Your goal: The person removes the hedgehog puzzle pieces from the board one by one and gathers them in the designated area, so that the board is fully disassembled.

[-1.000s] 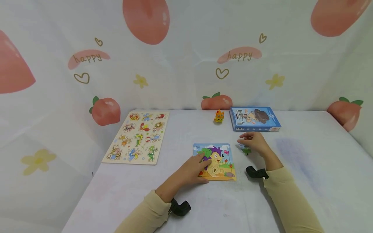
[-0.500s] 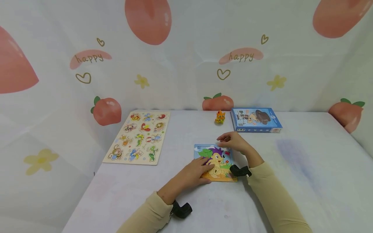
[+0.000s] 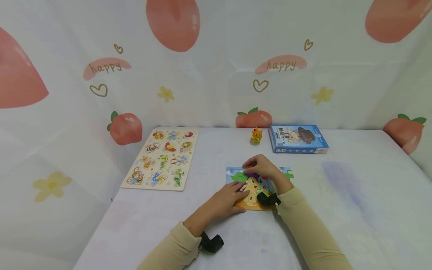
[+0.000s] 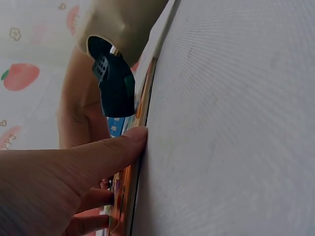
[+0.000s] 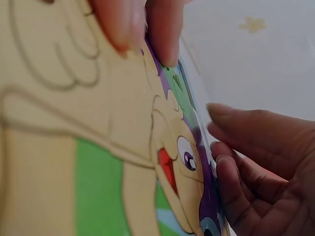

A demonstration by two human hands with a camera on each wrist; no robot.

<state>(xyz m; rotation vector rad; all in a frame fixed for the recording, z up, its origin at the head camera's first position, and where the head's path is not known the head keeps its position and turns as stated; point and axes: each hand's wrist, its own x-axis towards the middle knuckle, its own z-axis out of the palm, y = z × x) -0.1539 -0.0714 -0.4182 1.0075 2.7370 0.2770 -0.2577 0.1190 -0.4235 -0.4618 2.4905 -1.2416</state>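
A jigsaw puzzle board [image 3: 251, 187] with a purple-haired hedgehog picture lies flat on the table. The left hand [image 3: 225, 200] rests on its left side, fingers spread over the picture, thumb along the near edge; the left wrist view shows that thumb [image 4: 128, 140] against the board's side. At the far edge is the right hand [image 3: 261, 167], its bent fingers close together and touching the edge. In the right wrist view nothing shows between the right hand's thumb and fingers [image 5: 229, 182]. Puzzle pieces [image 3: 288, 172] in blue and green lie right of the board, partly hidden behind the right wrist.
A wooden animal peg puzzle [image 3: 158, 159] lies at the left. Toward the back stand a small orange toy figure [image 3: 256, 135] and a blue box [image 3: 298, 138]. Black wrist cameras [image 3: 212, 243] stick out from both sleeves. A peach-print cloth hangs behind the table.
The right hand has moved left from the loose pieces beside the board to the board's far edge, uncovering part of those pieces. The left hand has stayed on the board.
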